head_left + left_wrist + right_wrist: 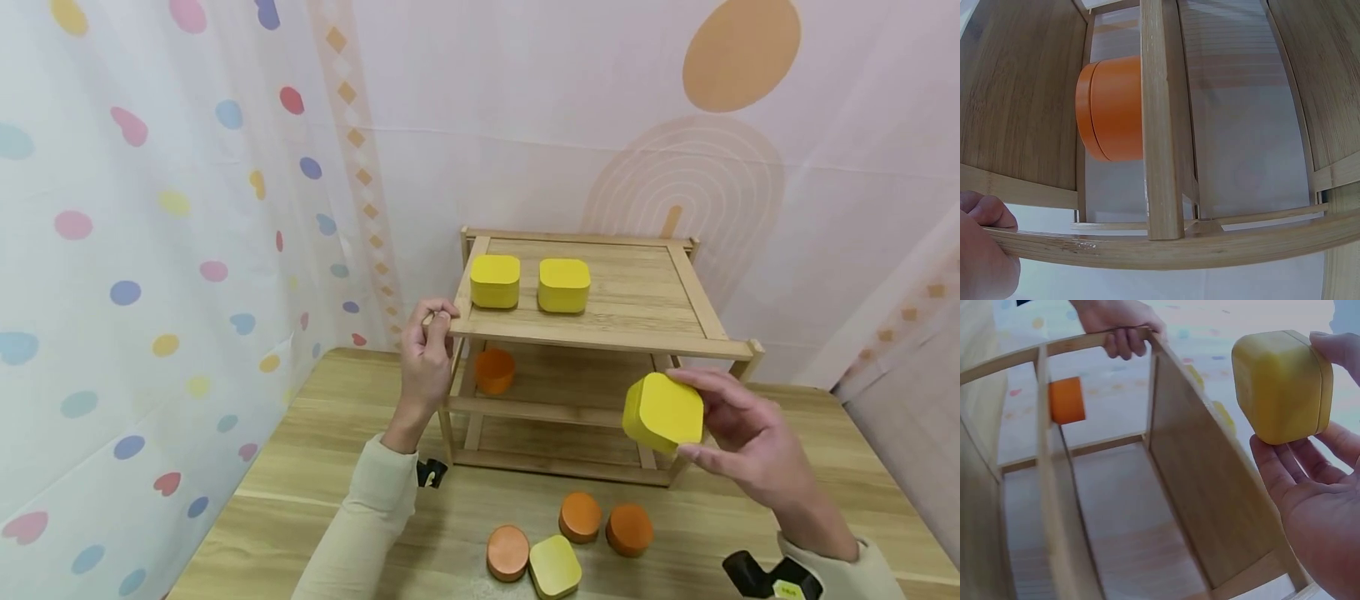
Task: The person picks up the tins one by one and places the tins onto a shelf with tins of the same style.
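Note:
A yellow square tin with rounded corners (664,412) is held in my right hand (757,437), thumb on one side and fingers on the other, in front of the wooden shelf rack's right side. My left hand (427,354) grips the front left corner of the rack (600,340); in the right wrist view its fingers (1125,344) curl over the frame. Two more yellow tins, a left one (495,282) and a right one (564,286), stand on the top board. An orange round tin (1113,109) sits at the left of the middle shelf.
In front of the rack, on the wooden table (292,492), lie three orange round tins (507,552) and a yellow square tin (555,567). Behind the rack hangs a patterned curtain (480,108); a dotted one (180,275) hangs on the left.

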`<state>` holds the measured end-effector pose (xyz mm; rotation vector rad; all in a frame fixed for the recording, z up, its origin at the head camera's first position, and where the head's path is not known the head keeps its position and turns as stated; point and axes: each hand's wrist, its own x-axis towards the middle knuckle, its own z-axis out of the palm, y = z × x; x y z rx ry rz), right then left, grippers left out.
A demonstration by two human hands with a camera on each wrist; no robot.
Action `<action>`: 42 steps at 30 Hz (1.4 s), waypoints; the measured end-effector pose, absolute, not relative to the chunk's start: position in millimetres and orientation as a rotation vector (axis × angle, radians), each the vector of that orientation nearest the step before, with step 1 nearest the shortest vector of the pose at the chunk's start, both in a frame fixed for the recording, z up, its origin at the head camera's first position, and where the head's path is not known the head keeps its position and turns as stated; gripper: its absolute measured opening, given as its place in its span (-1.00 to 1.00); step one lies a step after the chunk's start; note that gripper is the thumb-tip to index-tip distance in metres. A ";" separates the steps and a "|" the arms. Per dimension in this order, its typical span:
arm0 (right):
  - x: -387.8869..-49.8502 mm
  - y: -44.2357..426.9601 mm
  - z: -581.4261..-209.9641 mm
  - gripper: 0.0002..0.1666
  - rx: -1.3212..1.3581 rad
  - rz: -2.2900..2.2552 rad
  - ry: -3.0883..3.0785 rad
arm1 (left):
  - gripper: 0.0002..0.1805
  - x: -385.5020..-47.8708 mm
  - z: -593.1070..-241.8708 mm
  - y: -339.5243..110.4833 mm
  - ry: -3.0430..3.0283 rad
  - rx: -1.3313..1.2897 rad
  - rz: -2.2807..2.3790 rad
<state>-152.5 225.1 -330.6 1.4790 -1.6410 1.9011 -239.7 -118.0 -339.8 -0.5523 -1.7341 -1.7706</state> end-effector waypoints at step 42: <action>-232.8 202.3 -236.6 -0.45 0.469 1.716 -2.473 | -0.73 -238.8 -338.4 -121.4 -1.720 -0.561 -1.750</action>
